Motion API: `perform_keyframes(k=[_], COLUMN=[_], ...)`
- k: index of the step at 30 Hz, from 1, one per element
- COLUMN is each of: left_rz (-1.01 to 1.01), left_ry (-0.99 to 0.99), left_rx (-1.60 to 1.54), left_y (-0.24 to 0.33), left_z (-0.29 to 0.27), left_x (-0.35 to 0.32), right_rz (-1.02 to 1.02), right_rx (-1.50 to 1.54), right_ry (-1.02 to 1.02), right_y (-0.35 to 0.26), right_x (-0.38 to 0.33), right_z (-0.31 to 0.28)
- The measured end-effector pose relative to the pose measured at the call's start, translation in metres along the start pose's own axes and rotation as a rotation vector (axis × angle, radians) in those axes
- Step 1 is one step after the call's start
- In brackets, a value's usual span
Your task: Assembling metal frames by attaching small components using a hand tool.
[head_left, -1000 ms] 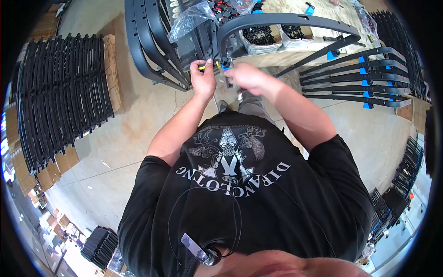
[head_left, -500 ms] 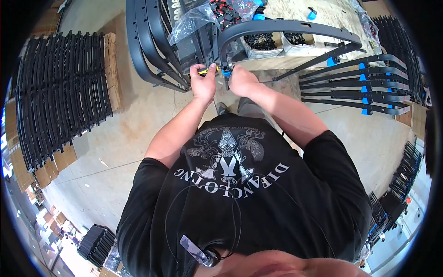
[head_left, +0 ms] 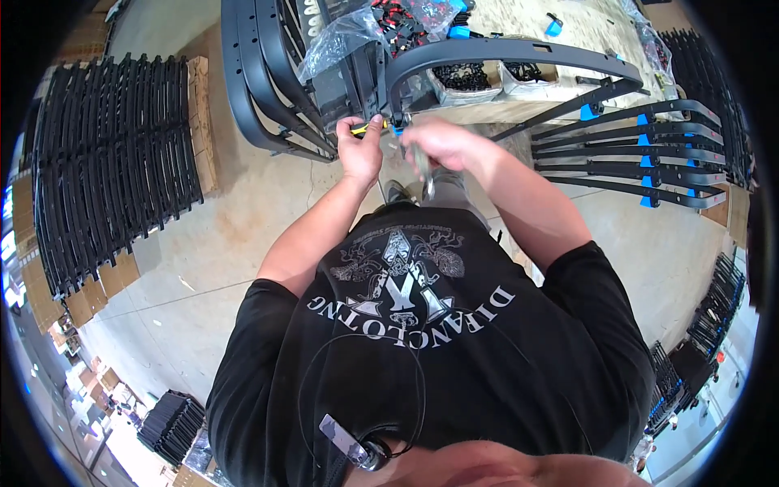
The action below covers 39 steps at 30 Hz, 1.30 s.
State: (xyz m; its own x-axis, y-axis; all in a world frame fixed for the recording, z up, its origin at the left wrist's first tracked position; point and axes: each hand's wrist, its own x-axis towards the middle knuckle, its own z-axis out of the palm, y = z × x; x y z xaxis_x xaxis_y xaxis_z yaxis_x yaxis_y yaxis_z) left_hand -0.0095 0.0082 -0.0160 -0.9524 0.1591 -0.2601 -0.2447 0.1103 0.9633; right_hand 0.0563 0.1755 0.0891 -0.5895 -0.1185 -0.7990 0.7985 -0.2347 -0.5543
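My left hand (head_left: 359, 154) is closed on a yellow-and-black tool handle (head_left: 372, 128), its tip toward a joint of a black curved metal frame (head_left: 487, 50). A small blue part (head_left: 398, 131) sits at that joint. Just right of the joint, my right hand (head_left: 445, 144) is closed around a slim silver metal tool (head_left: 422, 161), blurred by motion and pointing down toward me; its exact kind is unclear. The frame's curved bar arches rightward over the wooden table's edge.
Black curved frames (head_left: 264, 81) stand at left of the joint. Frames with blue clips (head_left: 645, 161) are stacked at right. On the table (head_left: 519, 20) lie a plastic bag of red-and-black parts (head_left: 402, 28) and boxes of black hardware (head_left: 466, 77). Black bars (head_left: 114, 162) fill a pallet at far left.
My right hand has pulled back from the joint and turned, bringing the silver tool into sight below it. My left hand stays at the joint with the yellow-and-black handle.
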Motion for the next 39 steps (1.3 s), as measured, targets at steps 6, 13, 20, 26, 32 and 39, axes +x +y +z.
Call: perform_keyframes(k=[6, 13, 20, 26, 32, 39], left_rz=[-0.188, -0.156, -0.174, -0.244, -0.218, -0.208], left_ry=[-0.06, -0.059, -0.067, -0.044, -0.061, -0.047], left_rx=[-0.11, -0.106, -0.151, -0.163, -0.203, -0.215], left_y=[0.026, 0.026, 0.036, 0.035, 0.041, 0.04], left_z=[0.002, 0.007, 0.012, -0.001, 0.011, 0.01], left_x=[-0.01, -0.009, -0.013, -0.018, -0.014, -0.013], right_rz=[0.069, -0.102, -0.277, 0.055, -0.169, -0.38], right_rx=[-0.167, -0.86, -0.734, 0.146, -1.082, -1.052], right_ry=[0.003, 0.351, 0.217, -0.011, 0.311, 0.411], right_y=[-0.004, 0.026, 0.045, -0.001, 0.031, 0.033], right_x=[-0.007, 0.027, 0.039, -0.009, 0.028, 0.021], right_z=[0.013, 0.006, -0.012, -0.001, 0.0, 0.008])
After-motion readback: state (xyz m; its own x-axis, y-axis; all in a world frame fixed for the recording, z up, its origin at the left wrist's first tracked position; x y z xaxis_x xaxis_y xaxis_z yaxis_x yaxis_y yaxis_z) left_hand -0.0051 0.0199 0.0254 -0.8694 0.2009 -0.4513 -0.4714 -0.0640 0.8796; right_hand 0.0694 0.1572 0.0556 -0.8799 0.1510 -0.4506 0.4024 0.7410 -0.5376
